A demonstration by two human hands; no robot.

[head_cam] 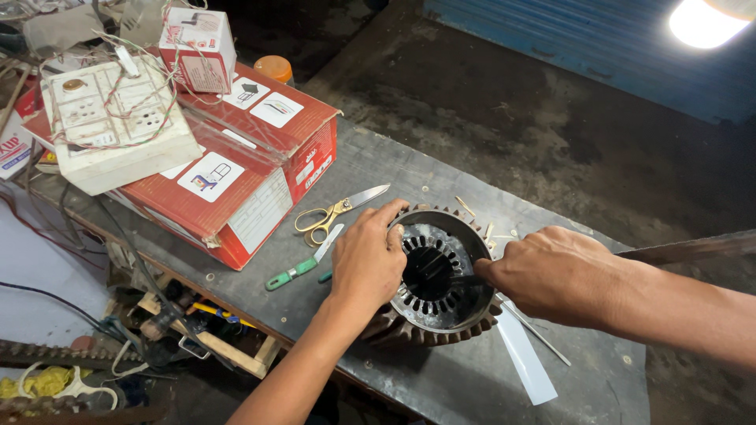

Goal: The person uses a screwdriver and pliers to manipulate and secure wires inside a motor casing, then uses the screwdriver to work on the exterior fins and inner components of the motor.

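Red box [260, 169]: a flat cardboard carton at ten o'clock on the workbench [441, 378], lid shut, contents hidden; a white switch board [110, 126] wrapped in thin wires lies on top, with a small red-and-white box [198, 47] behind it.
Motor ring [437, 275]: a round, dark metal core with slots around the inner wall and a toothed outer edge, lying flat at the middle of the bench.
Left hand [368, 256]: fingers spread and pressed on the ring's nine o'clock rim, steadying it.
Right hand [555, 275]: fingers pinched together at the ring's three o'clock edge; what they grip I cannot tell.
Nearby: scissors [335, 212] and a green-handled screwdriver [303, 264] at ten o'clock of the ring; a white strip [524, 358] at five o'clock.
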